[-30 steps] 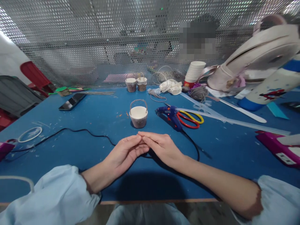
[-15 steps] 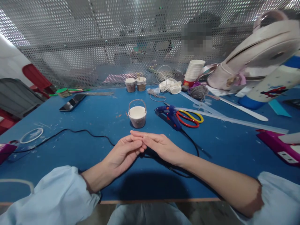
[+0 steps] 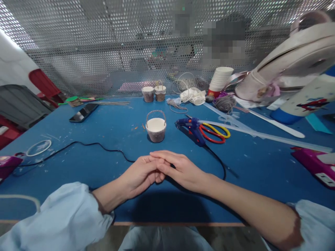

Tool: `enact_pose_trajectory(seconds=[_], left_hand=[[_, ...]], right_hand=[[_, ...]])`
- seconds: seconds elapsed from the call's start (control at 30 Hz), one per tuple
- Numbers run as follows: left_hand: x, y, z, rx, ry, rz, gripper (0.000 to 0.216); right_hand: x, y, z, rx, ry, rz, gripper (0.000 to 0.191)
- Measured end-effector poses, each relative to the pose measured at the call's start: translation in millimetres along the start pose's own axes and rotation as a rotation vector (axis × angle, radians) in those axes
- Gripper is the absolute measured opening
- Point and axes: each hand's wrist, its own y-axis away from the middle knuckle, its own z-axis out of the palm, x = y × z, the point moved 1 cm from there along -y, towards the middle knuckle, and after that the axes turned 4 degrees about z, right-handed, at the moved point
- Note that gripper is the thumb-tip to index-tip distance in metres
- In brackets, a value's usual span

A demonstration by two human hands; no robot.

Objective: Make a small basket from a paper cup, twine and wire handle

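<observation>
My left hand (image 3: 141, 174) and my right hand (image 3: 183, 169) meet on the blue table (image 3: 110, 125), close to its front edge. The left hand's fingers curl around the right hand's fingertips; whether anything small lies between them is hidden. The right hand's fingers lie stretched out and together over the left hand. Just beyond the hands stands a small white-filled cup with a wire handle (image 3: 156, 127). A black cable (image 3: 86, 144) runs under the hands.
A blue glue gun (image 3: 192, 126) and red-and-yellow scissors (image 3: 214, 133) lie right of the cup. Also here are a phone (image 3: 83, 112), two small cups (image 3: 154, 93), stacked paper cups (image 3: 221, 78), grey twine (image 3: 224, 103), a purple device (image 3: 314, 164) and a perforated metal screen (image 3: 104, 52).
The hands have drawn slightly nearer to me, and the right fingers have slid further over the left hand. The objects on the table have not moved.
</observation>
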Motion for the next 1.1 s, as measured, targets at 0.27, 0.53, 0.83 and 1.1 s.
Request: enact_pose_trajectory(seconds=[0.27, 0.53, 0.83, 1.1], left_hand=[[7, 5, 1, 0.054, -0.036, 0.086, 0.024], [30, 2, -19, 0.353, -0.501, 0.235, 0.027], [70, -28, -86, 0.477, -1.724, 0.595, 0.025], [27, -22, -68, 0.260, -2.069, 0.579, 0.039]], right_hand=[[-9, -7, -9, -0.087, -0.255, 0.245, 0.040], [-7, -7, -22, -0.033, -0.113, 0.346, 0.032], [-2, 6, -56, 0.067, 0.263, 0.255, 0.030], [20, 29, -58, 0.073, 0.614, 0.166, 0.028]])
